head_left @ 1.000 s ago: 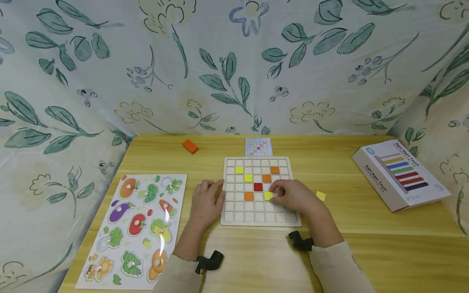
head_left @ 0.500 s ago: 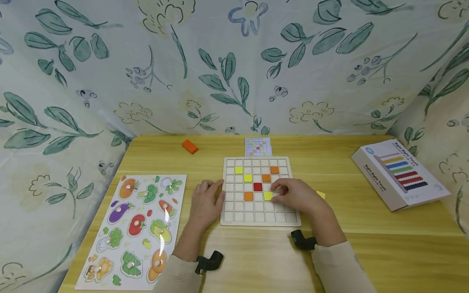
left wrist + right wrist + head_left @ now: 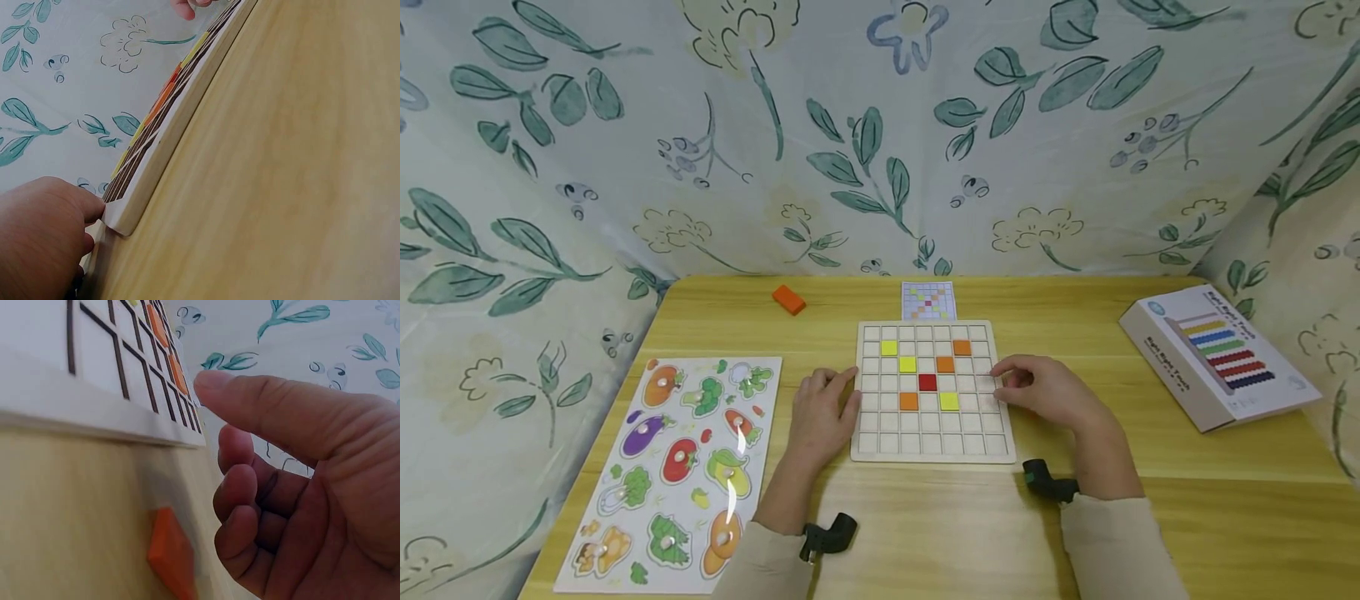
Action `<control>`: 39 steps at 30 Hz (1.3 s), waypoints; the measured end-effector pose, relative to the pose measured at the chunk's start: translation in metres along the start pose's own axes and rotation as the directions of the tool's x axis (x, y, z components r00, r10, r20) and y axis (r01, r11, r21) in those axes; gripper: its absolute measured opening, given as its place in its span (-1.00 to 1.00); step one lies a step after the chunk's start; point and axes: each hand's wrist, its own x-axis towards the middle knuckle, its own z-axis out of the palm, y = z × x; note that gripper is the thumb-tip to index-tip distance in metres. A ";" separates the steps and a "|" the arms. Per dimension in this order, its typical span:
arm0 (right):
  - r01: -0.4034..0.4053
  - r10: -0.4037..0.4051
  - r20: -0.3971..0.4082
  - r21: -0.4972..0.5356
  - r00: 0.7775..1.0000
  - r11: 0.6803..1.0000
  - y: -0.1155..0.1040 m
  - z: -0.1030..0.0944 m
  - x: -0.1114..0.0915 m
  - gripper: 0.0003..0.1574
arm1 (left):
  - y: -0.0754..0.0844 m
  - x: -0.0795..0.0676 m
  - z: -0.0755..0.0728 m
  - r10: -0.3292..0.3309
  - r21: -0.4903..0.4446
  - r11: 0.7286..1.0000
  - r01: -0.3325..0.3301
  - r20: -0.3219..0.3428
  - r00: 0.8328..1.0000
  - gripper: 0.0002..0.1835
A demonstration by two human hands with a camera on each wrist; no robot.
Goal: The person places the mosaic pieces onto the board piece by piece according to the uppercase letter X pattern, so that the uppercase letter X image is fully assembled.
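Observation:
A pale square grid board lies on the table between the hands. Sunk in its cells are a red tile, yellow tiles and orange tiles. My left hand rests on the table, thumb and index finger touching the board's left edge. Over the right edge hovers my right hand, fingers loosely bent and thumb apart, holding nothing. On the table below that hand, the right wrist view has a loose orange tile, which the hand hides from the head view.
Behind the board lies a pattern card. An orange block lies at the back left. A vegetable puzzle board takes up the left side. At the right stands a white box. Floral cloth hangs behind the table.
My right hand has let go of the yellow tile and moved right to the board's edge. It now covers the loose yellow piece on the table. The left hand stays put.

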 end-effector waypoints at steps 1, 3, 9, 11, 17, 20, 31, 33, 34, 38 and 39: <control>-0.007 0.007 -0.009 0.001 1.000 1.000 0.003 -0.003 0.000 -0.58 | 0.000 0.000 0.000 0.000 -0.001 1.000 0.000 0.000 1.000 -0.57; -0.007 0.007 -0.019 -0.001 1.000 1.000 0.010 -0.009 -0.002 -0.55 | 0.000 0.000 -0.001 0.001 -0.003 1.000 -0.001 -0.001 1.000 -0.57; -0.003 0.003 -0.009 -0.015 1.000 1.000 0.031 -0.024 -0.010 -0.57 | 0.001 0.001 -0.001 0.004 0.005 1.000 -0.004 -0.001 1.000 -0.57; -0.019 0.020 0.010 -0.021 1.000 1.000 0.037 -0.027 -0.012 -0.57 | 0.000 0.000 -0.001 0.001 0.005 1.000 -0.001 0.003 1.000 -0.57; -0.064 0.066 0.048 -0.040 0.997 0.997 0.045 -0.031 -0.015 -0.58 | -0.002 0.000 0.000 -0.002 -0.002 1.000 0.002 0.001 1.000 -0.57; -0.069 0.071 0.050 -0.038 0.996 0.997 0.046 -0.030 -0.014 -0.61 | -0.002 -0.001 0.000 -0.001 -0.005 1.000 0.001 0.000 1.000 -0.57; -0.091 0.092 0.012 -0.033 0.996 0.995 0.043 -0.021 -0.004 -0.69 | -0.001 -0.001 0.001 0.008 0.000 1.000 -0.008 -0.009 1.000 -0.57; -0.098 0.098 0.004 -0.027 0.995 0.995 0.043 -0.021 -0.004 -0.67 | -0.001 -0.001 0.001 0.007 -0.001 1.000 -0.007 -0.006 1.000 -0.57; -0.093 0.093 0.003 -0.029 0.996 0.995 0.043 -0.022 -0.005 -0.67 | -0.001 -0.001 0.001 0.007 -0.001 1.000 -0.007 -0.006 1.000 -0.56; -0.076 0.077 0.017 -0.022 0.997 0.997 0.043 -0.023 -0.009 -0.56 | -0.001 -0.001 0.001 0.009 0.000 1.000 -0.009 -0.006 1.000 -0.57; -0.072 0.073 0.026 -0.018 0.997 0.997 0.043 -0.024 -0.010 -0.53 | -0.001 0.000 0.001 0.009 0.000 1.000 -0.009 -0.006 1.000 -0.57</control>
